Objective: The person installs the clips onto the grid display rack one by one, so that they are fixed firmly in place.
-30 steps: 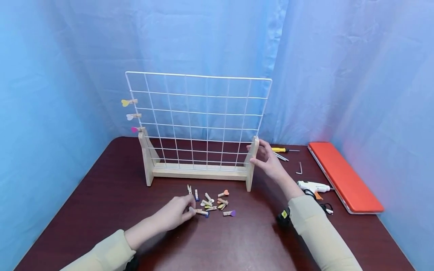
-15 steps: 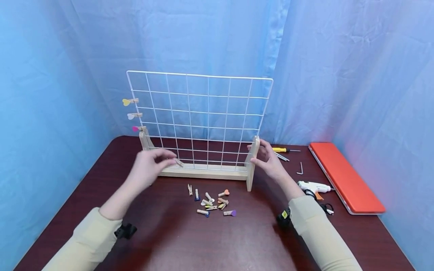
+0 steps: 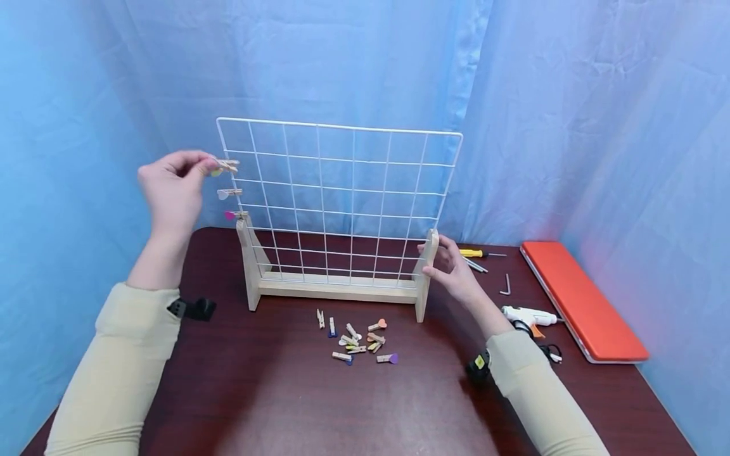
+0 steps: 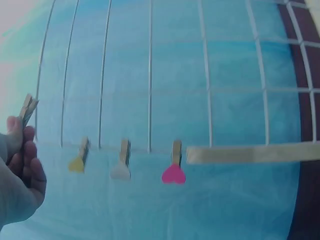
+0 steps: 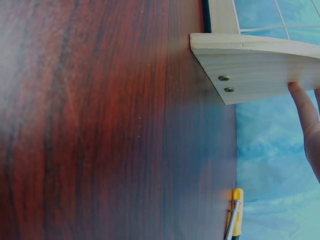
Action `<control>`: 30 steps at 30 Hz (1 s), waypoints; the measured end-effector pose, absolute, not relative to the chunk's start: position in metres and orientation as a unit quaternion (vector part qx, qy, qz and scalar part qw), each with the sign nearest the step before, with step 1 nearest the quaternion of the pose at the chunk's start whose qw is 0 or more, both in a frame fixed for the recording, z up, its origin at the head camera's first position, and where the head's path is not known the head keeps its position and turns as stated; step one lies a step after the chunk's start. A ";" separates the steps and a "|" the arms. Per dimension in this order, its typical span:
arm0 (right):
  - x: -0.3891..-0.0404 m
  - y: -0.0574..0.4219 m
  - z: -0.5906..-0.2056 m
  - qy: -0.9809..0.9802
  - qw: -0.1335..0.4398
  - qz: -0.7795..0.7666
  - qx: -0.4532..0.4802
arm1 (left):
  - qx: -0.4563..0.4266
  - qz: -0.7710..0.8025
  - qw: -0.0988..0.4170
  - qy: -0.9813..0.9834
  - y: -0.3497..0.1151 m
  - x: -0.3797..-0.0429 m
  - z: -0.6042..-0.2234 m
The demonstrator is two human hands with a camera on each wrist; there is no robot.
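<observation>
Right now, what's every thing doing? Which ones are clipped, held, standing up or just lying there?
Grid, standing up
Stand, standing up, held
Right hand, holding the stand
Held peg, pinched
Left hand, pinching that peg
Yellow peg, clipped on
White peg, clipped on
Pink peg, clipped on
Loose pegs, lying scattered
Glue gun, lying down
Screwdriver, lying flat
Hex key, lying flat
Red case, lying flat

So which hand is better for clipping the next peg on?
I think the left hand: it pinches a peg near the left edge of the grid, while the right hand holds the stand.
</observation>
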State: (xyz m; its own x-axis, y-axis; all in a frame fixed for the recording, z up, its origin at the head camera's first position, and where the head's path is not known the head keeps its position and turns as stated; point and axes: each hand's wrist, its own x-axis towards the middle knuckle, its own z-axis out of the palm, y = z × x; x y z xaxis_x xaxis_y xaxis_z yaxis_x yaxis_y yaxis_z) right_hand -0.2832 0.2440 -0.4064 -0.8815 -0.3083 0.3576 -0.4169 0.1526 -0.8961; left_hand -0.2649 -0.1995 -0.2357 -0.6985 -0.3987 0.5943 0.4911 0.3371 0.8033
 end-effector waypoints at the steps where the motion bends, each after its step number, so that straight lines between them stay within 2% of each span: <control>1: -0.283 0.245 -0.406 -0.759 0.045 0.604 0.238 | -0.020 -0.585 0.390 -0.711 -0.202 -0.268 -0.234; 12: -0.283 0.246 -0.407 -0.755 0.045 0.610 0.238 | 0.053 -0.645 0.359 -0.672 -0.220 -0.308 -0.238; 30: -0.282 0.245 -0.406 -0.753 0.049 0.609 0.244 | 0.051 -0.661 0.340 -0.667 -0.214 -0.319 -0.234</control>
State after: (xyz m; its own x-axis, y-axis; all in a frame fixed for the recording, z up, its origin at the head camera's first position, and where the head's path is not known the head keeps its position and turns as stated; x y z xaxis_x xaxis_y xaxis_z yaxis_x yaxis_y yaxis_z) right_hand -0.2821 0.2446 -0.4063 -0.8763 -0.3075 0.3710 -0.4274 0.1403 -0.8931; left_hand -0.3188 -0.2144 -0.2343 -0.7639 -0.5166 0.3867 0.3817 0.1213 0.9163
